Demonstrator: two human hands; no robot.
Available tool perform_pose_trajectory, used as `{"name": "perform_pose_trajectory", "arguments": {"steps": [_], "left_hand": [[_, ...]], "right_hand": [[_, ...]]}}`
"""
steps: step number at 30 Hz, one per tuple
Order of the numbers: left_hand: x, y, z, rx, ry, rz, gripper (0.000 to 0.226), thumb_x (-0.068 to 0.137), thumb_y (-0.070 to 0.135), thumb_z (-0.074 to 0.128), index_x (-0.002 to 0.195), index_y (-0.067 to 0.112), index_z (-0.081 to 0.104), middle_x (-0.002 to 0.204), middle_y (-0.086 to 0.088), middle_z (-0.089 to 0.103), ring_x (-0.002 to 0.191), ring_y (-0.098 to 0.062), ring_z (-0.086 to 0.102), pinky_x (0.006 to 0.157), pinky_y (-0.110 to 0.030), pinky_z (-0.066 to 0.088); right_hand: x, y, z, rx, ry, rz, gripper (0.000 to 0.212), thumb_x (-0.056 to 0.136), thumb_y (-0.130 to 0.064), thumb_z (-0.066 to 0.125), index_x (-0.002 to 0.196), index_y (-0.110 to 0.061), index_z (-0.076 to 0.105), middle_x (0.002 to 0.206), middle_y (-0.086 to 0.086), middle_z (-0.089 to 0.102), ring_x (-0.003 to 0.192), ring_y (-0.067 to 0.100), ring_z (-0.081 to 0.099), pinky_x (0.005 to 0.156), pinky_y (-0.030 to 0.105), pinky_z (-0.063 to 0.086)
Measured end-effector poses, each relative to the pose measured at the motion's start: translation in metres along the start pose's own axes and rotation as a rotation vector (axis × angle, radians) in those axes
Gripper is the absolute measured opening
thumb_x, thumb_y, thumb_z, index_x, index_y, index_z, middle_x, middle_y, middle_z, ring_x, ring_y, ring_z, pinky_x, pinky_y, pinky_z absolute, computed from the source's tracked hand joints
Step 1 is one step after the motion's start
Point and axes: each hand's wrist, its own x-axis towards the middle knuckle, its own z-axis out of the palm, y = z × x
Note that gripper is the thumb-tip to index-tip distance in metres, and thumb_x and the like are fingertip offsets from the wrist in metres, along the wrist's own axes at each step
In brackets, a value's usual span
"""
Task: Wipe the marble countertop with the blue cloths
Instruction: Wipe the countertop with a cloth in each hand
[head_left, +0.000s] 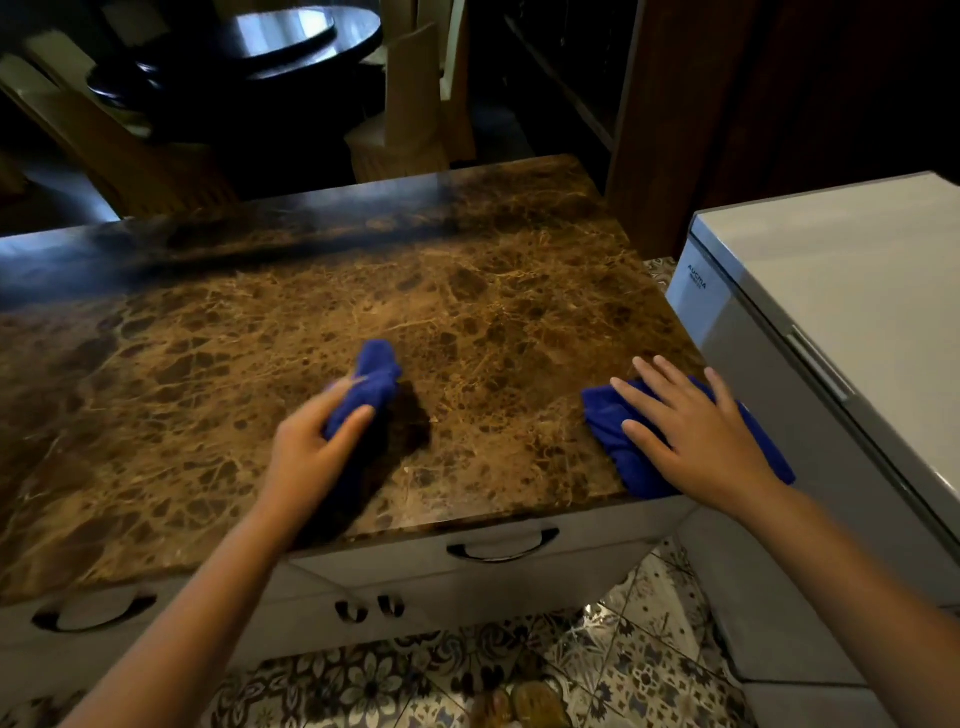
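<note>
The brown veined marble countertop (322, 291) fills the middle of the view. My left hand (311, 447) grips a bunched blue cloth (375, 378) near the counter's middle front; the cloth sticks out past my fingers and looks slightly lifted, casting a shadow. My right hand (691, 431) lies flat, fingers spread, pressing a second blue cloth (615, 436) onto the counter's near right corner. Part of that cloth hangs over the right edge.
A white chest freezer (831, 291) stands close against the counter's right side. White drawers with dark handles (501, 545) sit below the front edge, above a patterned tile floor (467, 675). A dark round table (249, 47) and wooden chairs stand beyond the far edge.
</note>
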Motion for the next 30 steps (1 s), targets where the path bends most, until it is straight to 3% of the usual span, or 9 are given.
{"name": "perform_pose_trajectory", "arguments": {"steps": [1,3,5,7,12,18,23,30], "left_hand": [[0.012,-0.011,-0.005,0.133,0.053,0.006,0.038,0.086,0.035,0.060,0.121,0.022,0.055,0.124,-0.002,0.060,0.112,0.001,0.051,0.094,-0.011,0.035],[0.037,-0.035,-0.006,0.422,-0.024,-0.016,0.051,0.088,0.045,0.043,0.130,0.016,0.049,0.137,-0.015,0.048,0.128,-0.021,0.041,0.104,-0.030,0.029],[0.055,-0.052,-0.001,0.709,-0.143,-0.045,0.053,0.092,0.050,0.031,0.138,0.026,0.038,0.149,-0.012,0.033,0.138,-0.027,0.025,0.109,-0.048,0.020],[0.071,-0.053,0.012,0.805,-0.215,-0.064,0.047,0.095,0.048,0.028,0.141,0.037,0.028,0.154,-0.007,0.022,0.142,-0.026,0.013,0.108,-0.058,0.012],[0.108,-0.028,0.060,0.827,-0.321,0.009,0.050,0.093,0.055,0.025,0.141,0.044,0.018,0.155,-0.005,0.016,0.142,-0.024,0.008,0.110,-0.056,0.010],[0.109,0.004,0.109,0.710,-0.475,0.243,0.061,0.084,0.063,0.015,0.140,0.041,0.026,0.153,-0.002,0.026,0.141,-0.021,0.014,0.109,-0.053,0.016],[0.066,0.023,0.120,0.633,-0.520,0.446,0.051,0.089,0.054,0.028,0.137,0.037,0.036,0.148,-0.004,0.036,0.139,-0.022,0.025,0.106,-0.048,0.025],[0.012,0.042,0.126,0.568,-0.624,0.586,0.049,0.092,0.054,0.029,0.138,0.039,0.032,0.149,0.002,0.033,0.140,-0.012,0.014,0.109,-0.039,0.015]], "right_hand": [[-0.001,0.005,0.001,-0.028,-0.011,0.020,0.068,0.083,-0.064,0.002,0.140,-0.034,0.025,0.153,-0.003,0.017,0.139,0.011,0.004,0.111,0.049,0.000],[-0.002,0.010,0.004,-0.051,-0.038,0.046,0.074,0.080,-0.067,-0.006,0.140,-0.036,0.023,0.154,-0.004,0.015,0.140,0.011,0.004,0.111,0.048,0.000],[-0.001,0.008,0.006,-0.061,-0.026,0.046,0.075,0.080,-0.067,-0.008,0.140,-0.036,0.024,0.153,-0.004,0.016,0.140,0.012,0.006,0.111,0.047,0.001],[-0.001,0.007,0.006,-0.063,-0.010,0.049,0.071,0.082,-0.064,-0.004,0.140,-0.035,0.026,0.153,-0.003,0.019,0.140,0.014,0.009,0.111,0.047,0.003],[-0.002,0.009,0.008,-0.055,0.018,0.044,0.057,0.087,-0.053,0.017,0.139,-0.032,0.030,0.151,0.000,0.024,0.139,0.017,0.014,0.111,0.049,0.007],[-0.002,0.010,0.010,-0.049,0.031,0.043,0.055,0.087,-0.051,0.020,0.138,-0.032,0.031,0.151,0.000,0.024,0.139,0.017,0.014,0.111,0.047,0.007],[-0.003,0.010,0.011,-0.057,0.053,0.041,0.055,0.088,-0.049,0.019,0.138,-0.031,0.032,0.151,0.001,0.027,0.139,0.017,0.016,0.112,0.048,0.010],[-0.003,0.010,0.011,-0.073,0.074,0.028,0.052,0.089,-0.040,0.018,0.137,-0.028,0.035,0.149,0.005,0.031,0.138,0.021,0.021,0.109,0.050,0.015]]}}
